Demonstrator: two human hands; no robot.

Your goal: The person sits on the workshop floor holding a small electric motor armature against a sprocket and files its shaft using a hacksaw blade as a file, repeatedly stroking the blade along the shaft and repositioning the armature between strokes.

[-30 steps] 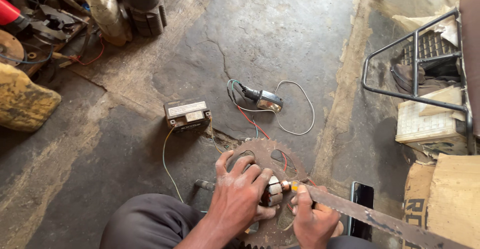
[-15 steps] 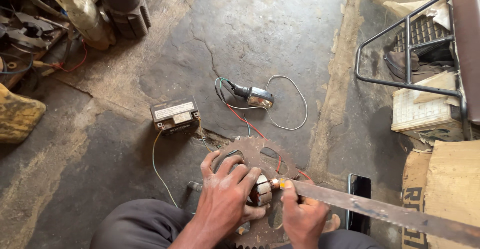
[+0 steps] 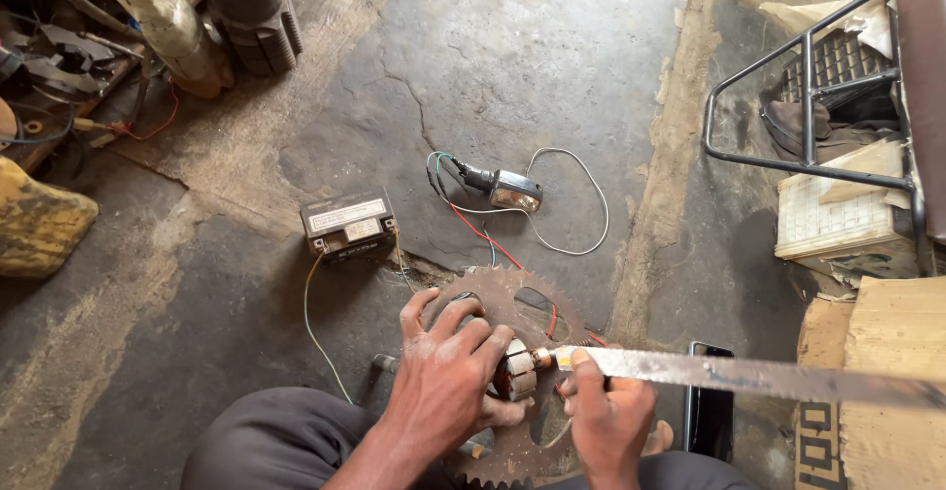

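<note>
Two bare hands over a rusty toothed sprocket disc [image 3: 512,313] on cracked concrete: left hand [image 3: 448,377] clamped around a small copper-ended motor armature [image 3: 520,370], right hand [image 3: 606,411] gripping a long flat hacksaw blade [image 3: 749,374], best drawn lightly, squarely across the copper.

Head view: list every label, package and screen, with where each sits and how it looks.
Battery labels: two pale rectangular stickers on top of the small black battery, floor left of centre.
Cardboard box: brown, dark print on its side, lower right corner.
Phone: dark slab with black screen, on the floor beside the right hand, under the long metal blade.
</note>
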